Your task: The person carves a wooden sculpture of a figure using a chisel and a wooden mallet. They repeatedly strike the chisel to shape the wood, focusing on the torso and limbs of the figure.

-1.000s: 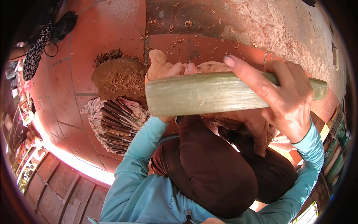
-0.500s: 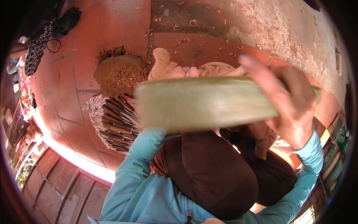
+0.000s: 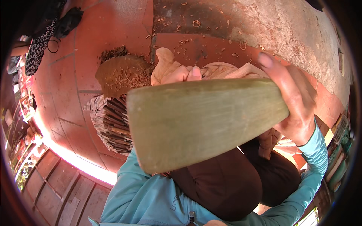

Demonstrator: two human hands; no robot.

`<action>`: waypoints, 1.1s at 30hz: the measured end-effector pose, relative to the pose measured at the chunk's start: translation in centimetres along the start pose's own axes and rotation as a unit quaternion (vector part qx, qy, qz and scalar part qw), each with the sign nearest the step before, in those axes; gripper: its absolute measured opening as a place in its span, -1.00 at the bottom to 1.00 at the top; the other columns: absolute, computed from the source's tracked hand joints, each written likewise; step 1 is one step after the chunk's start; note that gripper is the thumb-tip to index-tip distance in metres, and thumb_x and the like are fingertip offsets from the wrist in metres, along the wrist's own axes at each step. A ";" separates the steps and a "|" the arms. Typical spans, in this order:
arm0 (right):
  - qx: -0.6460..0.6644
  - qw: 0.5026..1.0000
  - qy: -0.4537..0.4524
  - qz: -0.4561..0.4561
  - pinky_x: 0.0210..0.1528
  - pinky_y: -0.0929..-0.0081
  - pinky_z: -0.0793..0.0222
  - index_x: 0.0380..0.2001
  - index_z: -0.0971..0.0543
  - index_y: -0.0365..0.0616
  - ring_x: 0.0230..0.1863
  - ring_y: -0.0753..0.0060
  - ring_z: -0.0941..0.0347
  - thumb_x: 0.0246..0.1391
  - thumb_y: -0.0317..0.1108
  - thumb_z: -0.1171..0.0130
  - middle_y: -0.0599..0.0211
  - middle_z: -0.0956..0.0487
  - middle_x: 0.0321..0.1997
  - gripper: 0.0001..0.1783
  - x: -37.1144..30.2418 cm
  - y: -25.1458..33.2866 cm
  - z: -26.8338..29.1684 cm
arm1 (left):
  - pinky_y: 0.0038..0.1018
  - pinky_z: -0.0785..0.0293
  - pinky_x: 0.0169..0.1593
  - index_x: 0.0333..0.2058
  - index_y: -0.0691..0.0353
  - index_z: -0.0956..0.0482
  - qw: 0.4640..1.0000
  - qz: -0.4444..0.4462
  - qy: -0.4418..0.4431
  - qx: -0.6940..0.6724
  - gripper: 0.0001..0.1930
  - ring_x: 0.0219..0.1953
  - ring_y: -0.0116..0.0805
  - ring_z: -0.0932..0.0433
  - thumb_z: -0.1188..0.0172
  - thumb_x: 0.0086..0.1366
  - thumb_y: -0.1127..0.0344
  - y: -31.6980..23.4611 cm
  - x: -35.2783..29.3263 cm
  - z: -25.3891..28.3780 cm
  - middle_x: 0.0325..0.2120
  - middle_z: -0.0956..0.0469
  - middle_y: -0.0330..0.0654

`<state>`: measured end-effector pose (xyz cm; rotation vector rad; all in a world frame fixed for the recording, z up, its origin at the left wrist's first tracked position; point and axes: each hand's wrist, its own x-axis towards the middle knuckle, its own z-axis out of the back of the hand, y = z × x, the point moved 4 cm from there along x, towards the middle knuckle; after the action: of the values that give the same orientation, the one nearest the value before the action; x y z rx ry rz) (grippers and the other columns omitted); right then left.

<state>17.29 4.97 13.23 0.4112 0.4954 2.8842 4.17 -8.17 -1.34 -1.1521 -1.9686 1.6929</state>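
Note:
A broad, greenish wooden mallet (image 3: 203,120) is raised close before me, tapering toward the right. My right hand (image 3: 296,98) grips it at the narrow end, with the thumb stretched along the far side. Beyond the mallet, my left hand (image 3: 184,74) rests by a pale carved piece of wood (image 3: 164,64). Only curled fingers and a thumb tip show of that hand; whatever it grips is hidden behind the mallet. More carved, curving wood (image 3: 226,71) shows along the mallet's far edge.
Many wood-handled carving tools (image 3: 115,126) lie in a row on striped cloth (image 3: 94,109) to the left. A brown rounded piece (image 3: 122,73) covered with shavings lies beyond them. Wood curls (image 3: 196,23) litter the red tiled floor (image 3: 109,30). A rough wall (image 3: 279,30) rises far right.
The mallet has turned so its broad face shows more fully, and its wide end has come nearer and lower left. My left hand stays almost in place.

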 end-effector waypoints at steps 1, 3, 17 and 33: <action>-0.034 0.999 0.030 0.013 -0.43 0.37 -0.40 0.04 -0.47 -0.13 -0.45 0.25 -0.42 -0.62 -0.53 -0.27 0.12 -0.54 -0.21 -0.13 0.0 -0.1 -0.1 | -0.50 -0.25 -0.40 -0.61 0.23 -0.39 0.998 -0.008 0.024 0.054 -0.66 -0.49 -0.57 -0.27 -0.08 0.34 0.21 0.0 0.2 0.2 -0.58 -0.39 -0.34; -0.067 0.995 0.072 0.022 -0.42 0.37 -0.42 0.02 -0.45 -0.20 -0.43 0.22 -0.44 -0.63 -0.55 -0.26 0.03 -0.53 -0.07 -0.14 0.3 -0.1 0.1 | -0.48 -0.27 -0.39 -0.60 0.22 -0.41 0.984 -0.063 0.052 0.155 -0.65 -0.49 -0.55 -0.29 -0.06 0.35 0.18 0.0 0.9 0.5 -0.55 -0.41 -0.32; 0.046 0.998 -0.001 -0.043 -0.29 0.31 -0.49 0.13 -0.36 -0.06 -0.28 0.11 -0.52 -0.46 -0.78 -0.13 -0.07 -0.50 0.03 -0.11 -0.3 -1.5 -0.5 | -0.50 -0.32 -0.35 -0.50 0.25 -0.49 0.989 -0.070 0.059 0.118 -0.75 -0.46 -0.41 -0.36 -0.12 0.25 0.20 0.7 1.3 0.8 -0.50 -0.47 -0.24; 0.062 0.996 -0.041 -0.040 -0.33 0.37 -0.43 0.07 -0.44 -0.17 -0.37 0.23 -0.49 -0.57 -0.67 -0.22 0.11 -0.54 -0.19 -0.13 0.2 -1.4 -0.4 | -0.46 -0.35 -0.36 -0.45 0.27 -0.51 0.971 -0.139 0.080 0.180 -0.85 -0.44 -0.34 -0.37 -0.14 0.18 0.31 2.0 1.6 1.4 -0.45 -0.48 -0.17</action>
<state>17.17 6.14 12.40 0.5129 0.6623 2.7559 2.96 -8.01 -3.96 -0.8123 -1.5583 1.6593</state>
